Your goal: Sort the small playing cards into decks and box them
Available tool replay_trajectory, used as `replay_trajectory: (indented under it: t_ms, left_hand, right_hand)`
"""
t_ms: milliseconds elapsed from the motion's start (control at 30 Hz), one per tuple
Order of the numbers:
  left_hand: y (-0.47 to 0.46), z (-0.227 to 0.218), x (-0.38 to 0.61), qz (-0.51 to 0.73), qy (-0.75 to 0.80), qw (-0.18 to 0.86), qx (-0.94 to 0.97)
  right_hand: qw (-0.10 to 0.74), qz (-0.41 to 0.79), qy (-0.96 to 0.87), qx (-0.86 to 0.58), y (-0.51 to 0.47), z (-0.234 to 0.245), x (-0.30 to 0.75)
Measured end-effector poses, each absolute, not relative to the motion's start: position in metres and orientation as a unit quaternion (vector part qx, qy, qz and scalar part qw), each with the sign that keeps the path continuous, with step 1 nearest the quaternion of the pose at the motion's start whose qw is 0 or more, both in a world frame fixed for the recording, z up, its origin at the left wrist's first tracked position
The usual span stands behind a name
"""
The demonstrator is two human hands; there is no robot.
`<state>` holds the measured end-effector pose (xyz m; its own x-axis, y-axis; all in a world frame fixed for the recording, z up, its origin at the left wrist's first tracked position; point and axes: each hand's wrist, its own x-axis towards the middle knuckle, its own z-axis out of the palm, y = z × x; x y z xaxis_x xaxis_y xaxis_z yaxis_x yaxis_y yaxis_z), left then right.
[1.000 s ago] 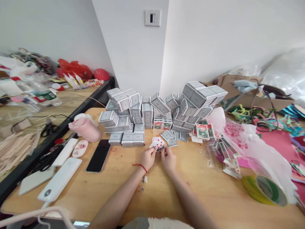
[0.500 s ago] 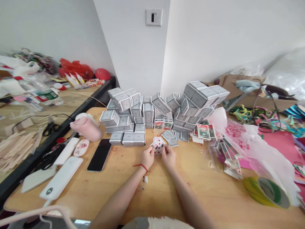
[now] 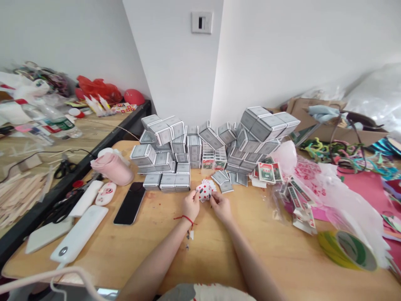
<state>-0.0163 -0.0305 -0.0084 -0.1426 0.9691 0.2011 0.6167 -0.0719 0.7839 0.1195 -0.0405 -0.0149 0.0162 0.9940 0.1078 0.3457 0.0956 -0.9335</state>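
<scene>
My left hand (image 3: 190,207), with a red string at the wrist, pinches the left edge of playing cards (image 3: 204,191) that show red diamonds. My right hand (image 3: 221,206) is closed on the right edge of the same cards; its fingertips partly cover them. The cards lie face up in an uneven fan between both hands, low over the table. Just beyond my right hand are a few grey-backed cards (image 3: 222,180) lying face down. Small red-and-green card packs (image 3: 208,164) stand behind the held cards.
Stacks of grey boxes or card blocks (image 3: 174,182) rise on the left, and a leaning stack (image 3: 263,125) on the right. A phone (image 3: 129,204), a white power bank (image 3: 79,234) and a pink pouch (image 3: 113,168) lie left. Yellow tape (image 3: 347,251) and a plastic bag (image 3: 341,196) sit right.
The cards between my hands have shifted slightly left and fanned differently, with a diamond card now tilted by my left hand. My right fingers have moved a little lower along the right edge.
</scene>
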Motion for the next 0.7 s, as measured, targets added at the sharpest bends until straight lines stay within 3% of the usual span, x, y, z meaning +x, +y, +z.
replay_trajectory:
  t_ms: [467, 700]
  left_hand:
    - [-0.0352, -0.0099, -0.0143, 0.357, 0.582, 0.257, 0.684]
    - [-0.0374, -0.0129, -0.0128, 0.35, 0.571, 0.24, 0.703]
  right_hand:
    - [0.389, 0.192, -0.599, -0.673, -0.048, -0.0166, 0.1114]
    - [0.37, 0.166, -0.606, -0.685, -0.0504, -0.0181, 0.1098]
